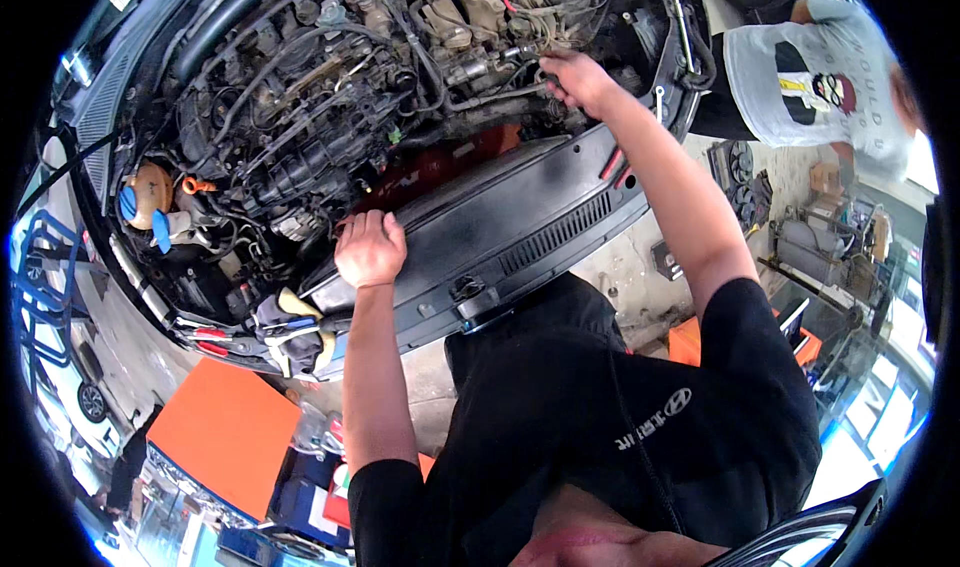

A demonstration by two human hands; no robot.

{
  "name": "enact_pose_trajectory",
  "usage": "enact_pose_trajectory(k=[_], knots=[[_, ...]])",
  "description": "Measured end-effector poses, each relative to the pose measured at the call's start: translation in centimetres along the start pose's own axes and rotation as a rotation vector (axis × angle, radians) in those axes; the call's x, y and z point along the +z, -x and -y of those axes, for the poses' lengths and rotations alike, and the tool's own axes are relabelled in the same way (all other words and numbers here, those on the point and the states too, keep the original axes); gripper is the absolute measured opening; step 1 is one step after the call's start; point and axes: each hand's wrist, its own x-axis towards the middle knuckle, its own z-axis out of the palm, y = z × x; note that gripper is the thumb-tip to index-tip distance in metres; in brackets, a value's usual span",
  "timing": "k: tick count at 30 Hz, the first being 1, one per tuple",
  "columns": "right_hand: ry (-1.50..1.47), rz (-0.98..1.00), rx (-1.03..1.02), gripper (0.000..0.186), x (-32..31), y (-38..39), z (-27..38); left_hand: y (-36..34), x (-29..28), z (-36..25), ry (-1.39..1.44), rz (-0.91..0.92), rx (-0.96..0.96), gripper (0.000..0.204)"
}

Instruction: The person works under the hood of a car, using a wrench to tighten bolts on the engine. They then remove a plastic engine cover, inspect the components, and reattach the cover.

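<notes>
My left hand [370, 250] rests palm down on the inner edge of the black front panel [450, 235] of a car's engine bay, its fingertips lying over the edge. Further right and deeper in, my right hand [580, 84] is closed beside the engine, its fingers bent around something small and dark that I cannot make out. A metal pipe [495, 98] runs up to the fingers of that hand. Left of both hands sits the engine [310, 127], covered with dark hoses and wiring. Below it, a dark red surface [450, 162] shows behind the panel.
An orange-topped cabinet [225, 437] stands at the lower left. Gloves [290, 332] lie on the car's front left corner, near a brown reservoir [152, 195] with a blue cap. A person in a grey shirt [800, 87] stands at the right. Metal shelving [820, 257] stands beyond.
</notes>
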Motion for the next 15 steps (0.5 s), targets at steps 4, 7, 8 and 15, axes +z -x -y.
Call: enact_pose_trajectory(k=[4,7,8,15], knots=[[0.092,0.042,0.139,0.028,-1.2,-9.4,-0.6,0.1,-0.1,0.0,0.058,0.019,-0.040,0.018],[0.138,0.077,0.224,0.024,-1.4,-13.1,-1.6,-0.3,-0.1,-0.2,0.055,0.050,-0.060,0.019],[0.137,0.076,0.241,0.023,-1.4,-13.8,-2.1,-0.4,0.0,-0.3,0.051,0.064,-0.063,0.019],[0.126,0.148,0.226,0.024,-2.3,-15.3,-3.2,-0.7,-0.1,-0.5,0.073,0.063,-0.084,0.020]])
